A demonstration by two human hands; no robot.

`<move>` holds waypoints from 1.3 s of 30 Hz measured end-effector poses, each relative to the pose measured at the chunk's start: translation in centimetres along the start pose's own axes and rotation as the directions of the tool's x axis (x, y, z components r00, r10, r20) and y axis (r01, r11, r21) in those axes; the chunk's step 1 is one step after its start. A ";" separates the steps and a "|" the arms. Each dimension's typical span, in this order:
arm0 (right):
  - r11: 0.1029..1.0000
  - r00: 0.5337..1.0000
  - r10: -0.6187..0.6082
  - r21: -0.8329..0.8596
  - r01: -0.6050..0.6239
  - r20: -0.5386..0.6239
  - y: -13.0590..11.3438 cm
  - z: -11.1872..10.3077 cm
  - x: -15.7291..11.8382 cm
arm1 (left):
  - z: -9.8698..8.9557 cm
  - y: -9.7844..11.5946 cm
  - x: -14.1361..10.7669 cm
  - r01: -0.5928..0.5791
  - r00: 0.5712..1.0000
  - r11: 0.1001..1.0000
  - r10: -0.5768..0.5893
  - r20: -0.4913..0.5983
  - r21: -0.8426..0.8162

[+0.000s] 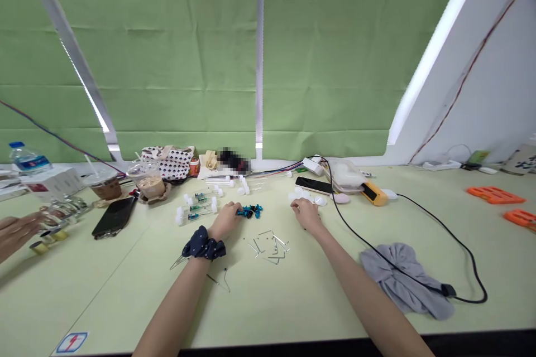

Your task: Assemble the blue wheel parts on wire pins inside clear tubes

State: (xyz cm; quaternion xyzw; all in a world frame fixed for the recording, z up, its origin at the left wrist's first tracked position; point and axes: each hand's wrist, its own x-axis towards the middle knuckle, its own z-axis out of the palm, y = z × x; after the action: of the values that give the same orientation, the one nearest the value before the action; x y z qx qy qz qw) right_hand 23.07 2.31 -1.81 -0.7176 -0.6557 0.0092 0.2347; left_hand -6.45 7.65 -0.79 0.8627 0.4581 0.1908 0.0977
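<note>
My left hand (227, 220), a dark dotted scrunchie (204, 243) round its wrist, has its fingers curled at the edge of a small pile of blue and black pieces (254, 212). What those fingertips pinch, if anything, is hidden. My right hand (306, 214) rests its bent fingers beside several white round caps (304, 196); anything between them is too small to make out. Clear tubes with white ends (199, 211), some with green and blue pieces inside, lie left of my left hand. Between my forearms several L-shaped metal keys (274, 257) are scattered.
At far left another person's hand (17, 231) is by clear glassy items. Two drink cups (151, 184), a phone (114, 216) and a patterned pouch (170, 162) stand left. On the right are a black cable (368, 240), grey cloth (404, 279), yellow device (374, 193) and orange pieces (495, 194).
</note>
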 end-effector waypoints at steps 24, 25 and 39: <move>0.911 0.911 -0.327 0.341 0.234 0.250 -6.3 1.5 -3.6 | -2.8 -0.7 -1.7 0.116 0.989 0.938 -0.138 -0.047 -0.326; 0.918 0.911 -0.320 0.324 0.229 0.261 -6.6 1.6 -3.6 | -2.9 -0.6 -1.7 0.114 0.989 0.932 -0.140 -0.050 -0.344; 0.904 0.883 -0.349 0.361 0.229 0.313 -7.3 2.1 -2.8 | -3.5 -0.7 -2.9 0.137 0.988 0.807 -0.149 0.026 -0.575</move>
State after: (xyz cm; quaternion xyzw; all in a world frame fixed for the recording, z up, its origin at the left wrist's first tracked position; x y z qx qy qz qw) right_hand 15.12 0.57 -1.98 -0.5488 -0.7788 0.2129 0.2164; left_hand -9.92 5.63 1.43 0.7540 0.4437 0.3208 0.3629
